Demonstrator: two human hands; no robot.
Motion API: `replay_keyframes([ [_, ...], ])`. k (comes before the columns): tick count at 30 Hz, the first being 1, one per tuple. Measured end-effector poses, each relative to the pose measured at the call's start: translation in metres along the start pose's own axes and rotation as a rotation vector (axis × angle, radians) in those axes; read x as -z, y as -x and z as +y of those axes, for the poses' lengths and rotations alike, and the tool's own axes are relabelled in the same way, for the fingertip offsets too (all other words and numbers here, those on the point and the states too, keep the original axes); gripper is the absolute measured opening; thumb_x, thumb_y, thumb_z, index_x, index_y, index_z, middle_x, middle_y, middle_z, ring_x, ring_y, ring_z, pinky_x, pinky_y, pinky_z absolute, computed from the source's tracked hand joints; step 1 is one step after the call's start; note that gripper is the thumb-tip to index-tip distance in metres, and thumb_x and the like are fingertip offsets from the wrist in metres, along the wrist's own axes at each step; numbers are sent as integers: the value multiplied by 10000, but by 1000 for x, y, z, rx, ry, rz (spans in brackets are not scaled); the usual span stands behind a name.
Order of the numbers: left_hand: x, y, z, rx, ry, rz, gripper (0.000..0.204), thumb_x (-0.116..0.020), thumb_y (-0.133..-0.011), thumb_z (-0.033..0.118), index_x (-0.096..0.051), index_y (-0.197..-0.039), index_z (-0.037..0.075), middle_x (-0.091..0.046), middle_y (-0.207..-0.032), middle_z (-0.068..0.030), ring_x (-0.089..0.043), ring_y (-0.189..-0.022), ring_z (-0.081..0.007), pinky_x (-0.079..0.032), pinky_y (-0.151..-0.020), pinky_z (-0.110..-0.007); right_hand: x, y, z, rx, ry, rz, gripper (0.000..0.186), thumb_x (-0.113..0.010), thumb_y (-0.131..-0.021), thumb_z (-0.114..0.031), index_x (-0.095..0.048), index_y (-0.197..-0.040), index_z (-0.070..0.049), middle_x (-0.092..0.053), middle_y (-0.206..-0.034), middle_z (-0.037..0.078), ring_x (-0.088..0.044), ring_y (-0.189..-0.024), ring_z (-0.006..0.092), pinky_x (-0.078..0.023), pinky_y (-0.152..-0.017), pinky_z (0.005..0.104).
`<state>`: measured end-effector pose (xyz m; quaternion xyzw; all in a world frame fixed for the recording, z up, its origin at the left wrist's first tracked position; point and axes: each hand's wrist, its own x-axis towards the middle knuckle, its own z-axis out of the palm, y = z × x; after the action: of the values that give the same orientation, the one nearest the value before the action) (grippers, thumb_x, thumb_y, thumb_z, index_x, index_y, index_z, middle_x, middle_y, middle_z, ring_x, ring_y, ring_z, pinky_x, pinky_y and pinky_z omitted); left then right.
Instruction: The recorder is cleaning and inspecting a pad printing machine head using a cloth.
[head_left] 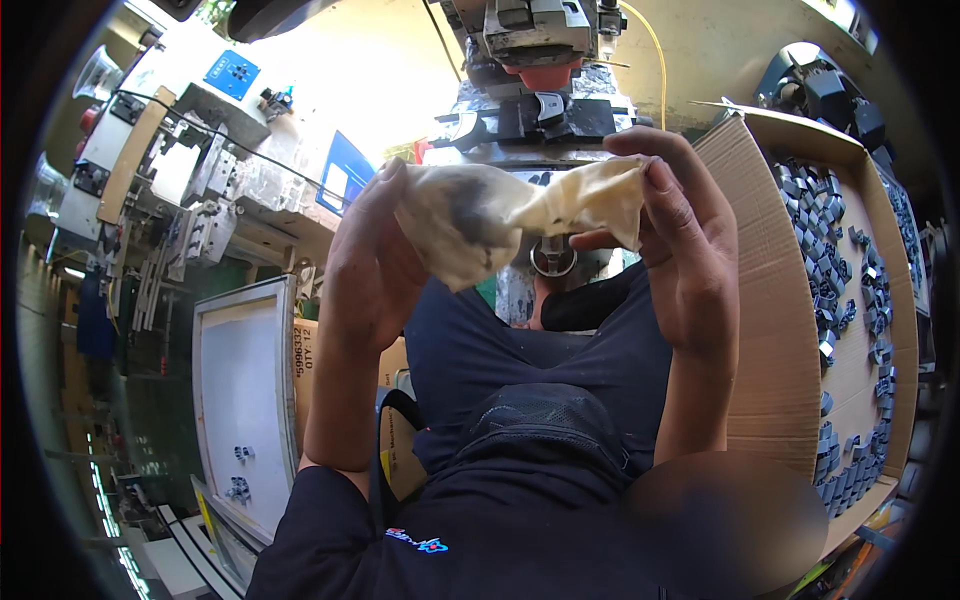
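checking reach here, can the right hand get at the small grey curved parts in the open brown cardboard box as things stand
Likely yes, once freed: the right hand holds one end of a cream, dark-smudged cloth, but the box on the right looks open above the grey parts.

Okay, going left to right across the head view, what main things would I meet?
Grey-framed white rectangular panel → left hand → limp cream cloth-like piece with a dark smudge → right hand → open brown cardboard box holding small grey curved pieces.
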<state>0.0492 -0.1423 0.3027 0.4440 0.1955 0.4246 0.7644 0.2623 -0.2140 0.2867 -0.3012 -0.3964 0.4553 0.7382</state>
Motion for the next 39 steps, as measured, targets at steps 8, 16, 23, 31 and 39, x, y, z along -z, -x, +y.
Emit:
replay_keyframes([
  [8, -33, 4, 9, -59, -338, 83, 329, -482, -942, 236, -474, -1196, 27, -621, -994, -157, -632, -946, -234, -537, -788, -327, -8, 10, 9, -263, 279, -288, 439, -686, -851, -228, -527, -1186, 7, -623, -992, 138, -627, -861, 145, -521, -657, 246],
  [16, -34, 15, 20, -334, -749, 46, 252, -404, -1000, 175, -493, -1164, 6, -642, -840, -125, -664, -801, -179, -538, -636, -263, -10, 5, 12, -394, 472, -611, 254, -688, -833, -130, -604, -1017, 25, -623, -851, 16, -577, -803, 57, -475, -701, 199],
  [23, -22, 20, 22, -310, -1158, -1, 413, -408, -999, 340, -600, -911, -15, -572, -699, -42, -534, -634, -75, -411, -570, -213, 3, 6, 17, -193, 123, -434, 320, -694, -795, -210, -582, -1007, 1, -620, -820, 60, -588, -709, 100, -484, -604, 210],
  [31, -23, 14, 13, -118, -864, -11, 323, -571, -939, 317, -558, -921, -5, -595, -760, -31, -491, -629, -16, -385, -531, -201, -18, 11, 16, -169, 35, -85, 353, -639, -884, -259, -549, -1108, -2, -672, -901, 145, -650, -694, 110, -496, -495, 186],
  [39, -32, 0, 8, 139, -999, -429, 513, -551, -927, 424, -594, -1083, -63, -642, -857, -58, -599, -774, -67, -458, -641, -192, -33, 5, 2, 294, 354, -34, 178, -617, -902, -102, -585, -1025, 23, -673, -798, 93, -614, -673, 64, -460, -552, 188],
])
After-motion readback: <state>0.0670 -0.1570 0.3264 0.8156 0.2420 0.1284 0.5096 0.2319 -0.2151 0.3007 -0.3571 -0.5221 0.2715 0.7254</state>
